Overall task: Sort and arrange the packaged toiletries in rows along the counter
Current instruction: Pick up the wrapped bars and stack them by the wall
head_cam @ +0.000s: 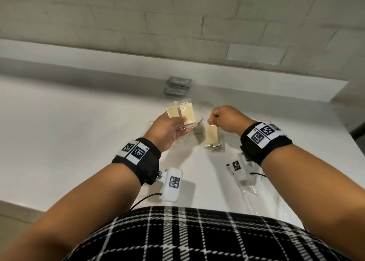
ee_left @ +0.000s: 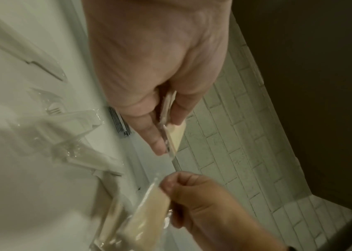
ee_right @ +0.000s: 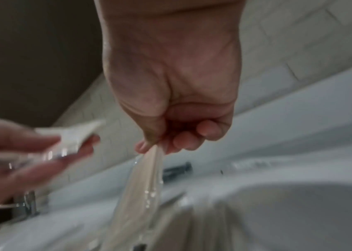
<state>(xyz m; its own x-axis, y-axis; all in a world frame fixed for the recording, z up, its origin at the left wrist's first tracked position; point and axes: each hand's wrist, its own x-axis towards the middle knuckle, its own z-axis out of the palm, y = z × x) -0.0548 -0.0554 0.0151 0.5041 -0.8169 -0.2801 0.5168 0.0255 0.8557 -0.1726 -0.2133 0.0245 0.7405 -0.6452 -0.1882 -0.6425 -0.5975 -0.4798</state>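
My left hand (head_cam: 169, 128) is raised over the white counter (head_cam: 69, 132) and holds two clear-wrapped cream packets (head_cam: 182, 113) fanned between thumb and fingers; the left wrist view shows these packets (ee_left: 174, 135) edge-on between the fingers. My right hand (head_cam: 225, 120) pinches the top seam of another cream packet (head_cam: 211, 137), which hangs down from thumb and forefinger just above the counter. The right wrist view shows that hanging packet (ee_right: 147, 183) below the pinching fingers (ee_right: 149, 144). It also appears in the left wrist view as a blurred packet (ee_left: 149, 208).
Grey flat sachets (head_cam: 178, 85) are stacked at the back by the ledge. Clear-wrapped white items (ee_left: 69, 129) lie on the counter under the hands, more at right (head_cam: 245, 179). A basin (ee_right: 299, 212) and tap (ee_right: 28, 202) are near. The brick wall (head_cam: 177, 23) stands behind.
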